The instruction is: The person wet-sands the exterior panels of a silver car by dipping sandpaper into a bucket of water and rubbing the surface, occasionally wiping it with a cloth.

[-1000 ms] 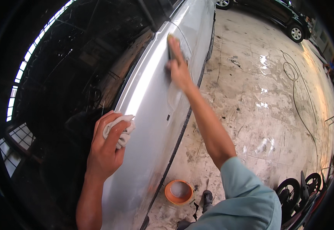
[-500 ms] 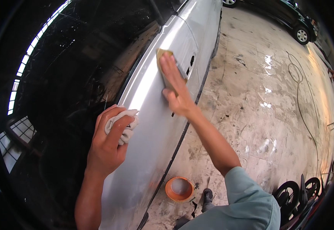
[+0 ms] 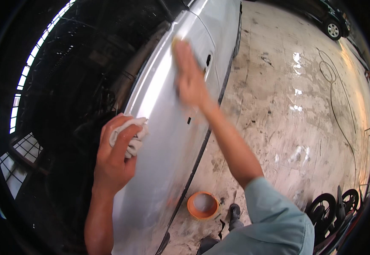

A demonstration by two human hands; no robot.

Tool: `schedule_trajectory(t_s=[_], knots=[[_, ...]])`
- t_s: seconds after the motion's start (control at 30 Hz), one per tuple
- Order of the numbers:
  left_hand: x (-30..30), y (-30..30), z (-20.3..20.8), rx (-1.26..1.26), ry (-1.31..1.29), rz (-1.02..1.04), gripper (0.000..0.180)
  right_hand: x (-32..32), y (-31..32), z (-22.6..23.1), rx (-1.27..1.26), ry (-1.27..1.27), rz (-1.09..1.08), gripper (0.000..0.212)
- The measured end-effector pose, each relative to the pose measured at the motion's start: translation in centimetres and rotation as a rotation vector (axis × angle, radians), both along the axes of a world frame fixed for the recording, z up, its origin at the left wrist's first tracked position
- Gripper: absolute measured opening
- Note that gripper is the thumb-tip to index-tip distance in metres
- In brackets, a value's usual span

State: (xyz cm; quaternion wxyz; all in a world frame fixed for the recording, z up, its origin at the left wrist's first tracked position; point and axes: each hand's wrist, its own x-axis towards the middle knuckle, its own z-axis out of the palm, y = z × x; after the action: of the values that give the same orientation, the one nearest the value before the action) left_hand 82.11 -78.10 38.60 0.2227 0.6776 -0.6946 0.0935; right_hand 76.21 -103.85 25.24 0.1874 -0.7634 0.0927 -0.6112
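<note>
Here, left hand (image 3: 113, 158) holds cloth (image 3: 133, 147) — right hand (image 3: 189, 80) covers yellowish pad (image 3: 175, 43) — its grip unclear.

Door (image 3: 151, 182): silver-grey, white glare streak. On it: pad (image 3: 175, 43), yellowish edge, blurred; cloth (image 3: 134, 148), off-white. Right of door: bucket (image 3: 190, 206), orange; sleeve (image 3: 274, 216), grey-teal; floor (image 3: 265, 131), beige, dark-blotched.

A worker wears a muted blue-green shirt (image 3: 259, 238), softly creased, its short sleeve (image 3: 274, 204) cut loose and ending above the elbow. Beyond the shirt's cuff, the right forearm (image 3: 231, 142) and right hand (image 3: 190, 85) are bare, as are the left forearm (image 3: 99, 221) and left hand (image 3: 115, 163), well left of the shirt. Just left of the shirt's sleeve show a dark shoe (image 3: 234, 210) and dark grey trouser leg (image 3: 236, 223).
</note>
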Motion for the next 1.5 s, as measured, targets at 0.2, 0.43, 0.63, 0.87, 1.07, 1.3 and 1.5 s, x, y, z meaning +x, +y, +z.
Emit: schedule_trajectory(t_s=[0.2,0.43,0.63,0.87,1.07,1.3,1.5], knots=[[0.4,-0.4,-0.6,0.006,0.041,0.002,0.045,2.0,-4.0,0.2,0.426,0.017,-0.079,0.064],[0.2,-0.5,-0.9,-0.008,0.025,-0.018,0.049,-0.6,-0.5,-2.7,0.478,-0.081,-0.009,0.074],[0.7,0.5,-0.7,0.004,0.005,0.001,0.049,0.0,2.9,-4.0,0.341,-0.085,0.032,0.076],[0.5,-0.1,-1.1,0.024,0.017,-0.002,0.047,-0.5,-0.1,-3.9,0.710,-0.245,0.205,0.074],[0.4,0.3,-0.9,0.005,-0.030,-0.012,0.046,-0.7,-2.5,-4.1,0.493,-0.104,0.014,0.068],[0.9,0.3,-0.9,-0.012,0.018,-0.007,0.049,0.2,4.6,-2.6,0.444,-0.117,0.103,0.071],[0.3,-0.2,-0.6,-0.031,0.028,-0.036,0.051,-0.7,3.8,-1.0,0.378,-0.015,0.035,0.077]])
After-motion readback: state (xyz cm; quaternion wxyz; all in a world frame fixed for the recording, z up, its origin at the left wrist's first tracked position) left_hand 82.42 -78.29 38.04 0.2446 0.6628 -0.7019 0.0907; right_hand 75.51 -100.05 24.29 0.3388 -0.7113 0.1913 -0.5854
